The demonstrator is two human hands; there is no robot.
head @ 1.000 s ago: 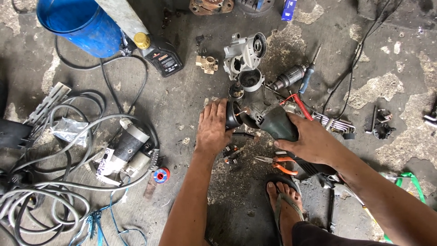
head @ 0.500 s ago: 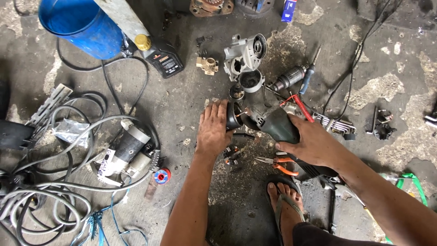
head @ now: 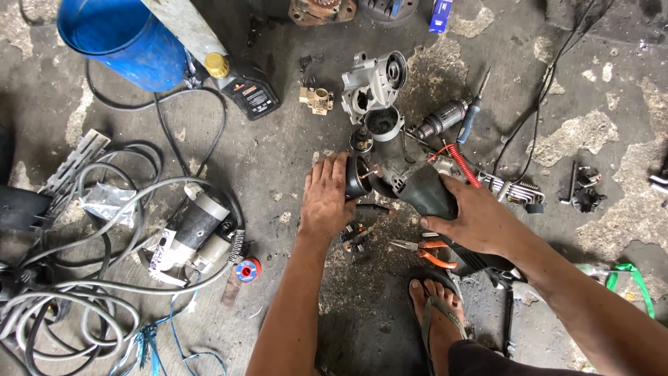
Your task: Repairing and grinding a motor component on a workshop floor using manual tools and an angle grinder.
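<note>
My left hand [head: 325, 202] lies flat on the concrete floor, its fingertips against the round open end of a dark power-tool housing [head: 410, 186]. My right hand [head: 480, 221] grips the rear handle part of that same dark housing, which lies on its side between both hands. A red coiled spring wire [head: 463, 166] runs up from behind the housing. Small loose parts [head: 356, 237] lie just below the housing.
A grey metal gear case [head: 372, 87], a rotor [head: 445, 120] and a blue screwdriver [head: 473, 111] lie beyond. Orange-handled pliers [head: 424, 251] sit near my sandalled foot [head: 438, 317]. At left: a grey power tool [head: 188, 237], coiled cables [head: 83, 313], a blue bucket [head: 125, 38], an oil bottle [head: 243, 83].
Both hands stay on the housing almost unmoved. The view has shifted very slightly.
</note>
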